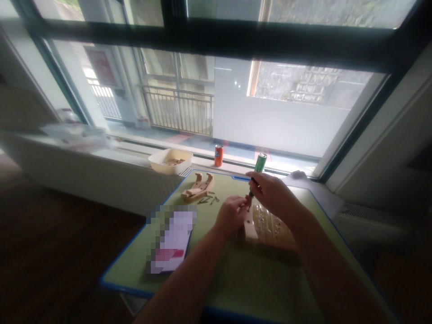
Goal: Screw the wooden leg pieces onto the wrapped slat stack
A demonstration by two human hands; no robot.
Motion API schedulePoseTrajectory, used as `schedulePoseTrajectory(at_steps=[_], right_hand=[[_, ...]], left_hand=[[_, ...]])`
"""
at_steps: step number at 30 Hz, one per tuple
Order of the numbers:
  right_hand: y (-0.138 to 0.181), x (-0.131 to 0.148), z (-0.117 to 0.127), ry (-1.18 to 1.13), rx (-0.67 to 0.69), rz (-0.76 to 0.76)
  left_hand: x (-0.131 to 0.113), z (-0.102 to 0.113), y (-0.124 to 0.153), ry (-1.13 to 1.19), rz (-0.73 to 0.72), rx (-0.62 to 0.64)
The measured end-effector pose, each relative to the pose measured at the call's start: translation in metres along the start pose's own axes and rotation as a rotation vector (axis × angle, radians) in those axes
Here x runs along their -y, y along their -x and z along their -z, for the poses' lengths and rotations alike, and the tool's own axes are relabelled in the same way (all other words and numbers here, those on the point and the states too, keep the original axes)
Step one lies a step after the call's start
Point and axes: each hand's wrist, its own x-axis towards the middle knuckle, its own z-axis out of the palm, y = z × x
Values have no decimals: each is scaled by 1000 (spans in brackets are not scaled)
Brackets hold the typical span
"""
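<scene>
My right hand (pixel 273 191) is wrapped round a green-handled screwdriver (pixel 259 164) that stands nearly upright, tip down on the upper left corner of a pale wooden panel (pixel 266 227) with rows of small holes. My left hand (pixel 232 213) is pinched at that same corner beside the tip, apparently on a small screw too small to make out. The panel lies flat on the green table (pixel 236 279).
Loose dark screws (pixel 209 199) and a small wooden assembly (pixel 198 186) lie at the table's far left. A blurred-out flat item (pixel 172 240) lies near the left edge. On the window sill stand a cream tray (pixel 170 160) of wooden parts and an orange can (pixel 218 155).
</scene>
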Motion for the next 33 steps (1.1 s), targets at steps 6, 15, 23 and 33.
schedulePoseTrajectory(at_steps=[6, 15, 23, 33], right_hand=[[0, -2, 4, -101, 26, -4], [-1, -6, 10, -110, 57, -52], [0, -10, 10, -124, -9, -39], [0, -10, 12, -123, -44, -49]], left_hand=[[-16, 14, -7, 75, 20, -92], [-16, 3, -13, 165, 79, -48], [-21, 4, -13, 261, 23, -26], [-20, 5, -14, 298, 79, -43]])
